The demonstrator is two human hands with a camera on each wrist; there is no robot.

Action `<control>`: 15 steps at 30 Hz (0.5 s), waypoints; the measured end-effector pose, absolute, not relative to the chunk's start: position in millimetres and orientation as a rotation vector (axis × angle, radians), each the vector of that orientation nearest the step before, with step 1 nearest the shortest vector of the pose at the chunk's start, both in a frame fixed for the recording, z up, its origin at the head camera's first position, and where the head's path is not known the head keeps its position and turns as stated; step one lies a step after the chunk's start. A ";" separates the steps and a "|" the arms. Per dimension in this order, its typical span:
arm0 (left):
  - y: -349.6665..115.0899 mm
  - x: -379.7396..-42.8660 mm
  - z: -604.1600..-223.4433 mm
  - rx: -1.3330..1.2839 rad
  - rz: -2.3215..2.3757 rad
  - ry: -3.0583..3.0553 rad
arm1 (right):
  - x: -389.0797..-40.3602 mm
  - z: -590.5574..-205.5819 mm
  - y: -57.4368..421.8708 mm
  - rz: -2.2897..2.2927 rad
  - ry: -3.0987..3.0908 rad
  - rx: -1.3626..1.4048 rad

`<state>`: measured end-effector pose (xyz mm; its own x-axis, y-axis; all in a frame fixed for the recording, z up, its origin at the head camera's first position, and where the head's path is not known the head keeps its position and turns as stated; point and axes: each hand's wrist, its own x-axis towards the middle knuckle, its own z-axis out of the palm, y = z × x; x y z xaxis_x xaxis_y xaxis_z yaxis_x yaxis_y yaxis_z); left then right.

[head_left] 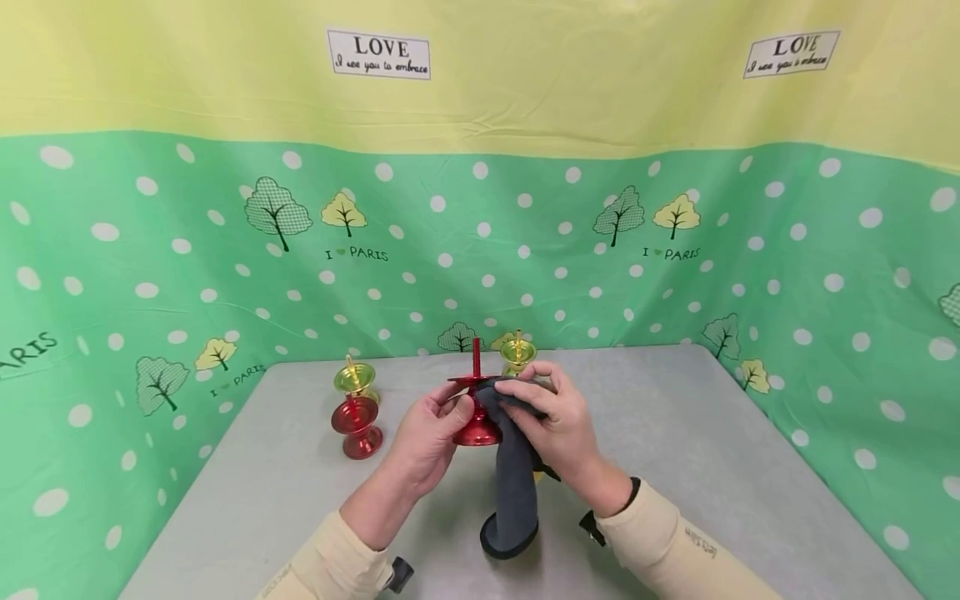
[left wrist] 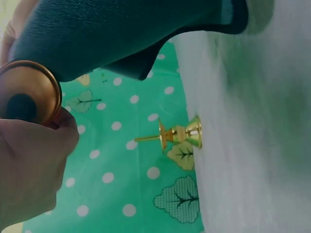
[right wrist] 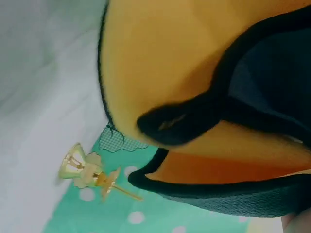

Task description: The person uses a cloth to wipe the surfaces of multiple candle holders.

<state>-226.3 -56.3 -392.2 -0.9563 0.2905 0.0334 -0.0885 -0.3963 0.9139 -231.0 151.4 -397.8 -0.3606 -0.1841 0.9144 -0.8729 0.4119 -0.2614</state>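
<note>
Head view has the person's left hand (head_left: 426, 437) gripping a red candlestick (head_left: 477, 429) by its lower part, thumb pressed to the near side and fingers curled behind. Over the middle of the table (head_left: 652, 467), between its left and right edges, the piece is held upright, its dish level and its thin red spike pointing upward. Beside it, the right hand (head_left: 566, 421) pinches a dark grey cloth (head_left: 515, 492) between thumb and bent fingers, pressing it against the right side of the candlestick just under the dish; the rest of the cloth hangs down in a long fold with a black-bound edge. From the left wrist, the held piece shows its round underside with a dark circle, looking copper-coloured in that light and raised clear of the tabletop. From the right wrist, the cloth fills much of the view, revealing a yellow-orange reverse and a black loop; only a bit of a finger shows at the lower corner. Toward the table's far left corner stands a second red candlestick (head_left: 360, 429), with a left gold candlestick (head_left: 354, 377) just behind it; whether they touch cannot be told. Near the far edge, a little right of its middle, a far gold candlestick (head_left: 517, 354) stands upright against a green and yellow curtain (head_left: 450, 225) printed with white dots and trees.
</note>
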 end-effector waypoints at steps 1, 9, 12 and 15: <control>-56.9 -226.5 -392.5 0.281 2.436 1.575 | -232.6 -399.3 152.6 1.006 -1.811 0.888; -58.1 -228.6 -394.4 0.293 2.359 1.604 | -233.0 -403.0 155.0 1.137 -1.841 0.833; -57.6 -227.9 -392.1 0.342 2.299 1.619 | -229.9 -398.0 152.1 1.105 -1.795 0.892; -57.4 -225.8 -388.8 0.362 2.276 1.643 | -226.7 -393.5 149.2 1.046 -1.749 0.958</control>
<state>-225.8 -57.4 -388.8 -0.9200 0.3913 0.0231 -0.1012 -0.2940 0.9504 -226.7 149.2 -393.5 -0.3347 -0.1777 0.9254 -0.8994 0.3532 -0.2575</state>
